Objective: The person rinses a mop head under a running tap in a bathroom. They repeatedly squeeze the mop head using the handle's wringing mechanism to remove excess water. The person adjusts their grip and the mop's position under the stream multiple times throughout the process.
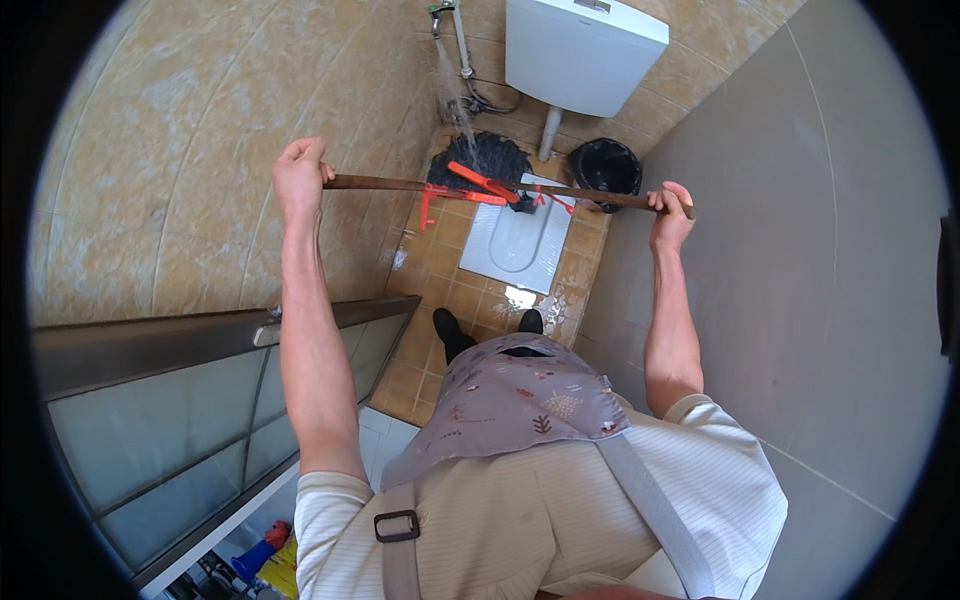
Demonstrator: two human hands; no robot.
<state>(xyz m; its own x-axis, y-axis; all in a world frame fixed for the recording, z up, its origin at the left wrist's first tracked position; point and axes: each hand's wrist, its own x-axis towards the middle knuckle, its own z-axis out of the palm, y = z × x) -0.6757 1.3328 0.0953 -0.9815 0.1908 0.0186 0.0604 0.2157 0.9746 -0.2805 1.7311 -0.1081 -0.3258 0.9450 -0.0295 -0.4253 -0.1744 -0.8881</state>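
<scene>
My left hand (298, 182) is closed around the left end of a brown stick (380, 183). Closed on a similar brown stick (605, 198) at the right is my right hand (672, 213). The sticks meet near the middle at several orange-red strips (484, 183), some jutting out at angles; whether they are one tool or two I cannot tell. Both arms are stretched wide, holding the sticks roughly level above a white squat toilet (480, 252). Water sprays from a wall tap (437, 12) onto a dark, rough-surfaced thing (450, 165) on the floor.
A white cistern (585, 60) hangs on the far wall, with a black-lined bin (605, 165) below it. Wet tan tiles (440, 270) surround the toilet. To the left stands a frosted-glass door (170, 420); a grey wall (800, 260) closes the right side.
</scene>
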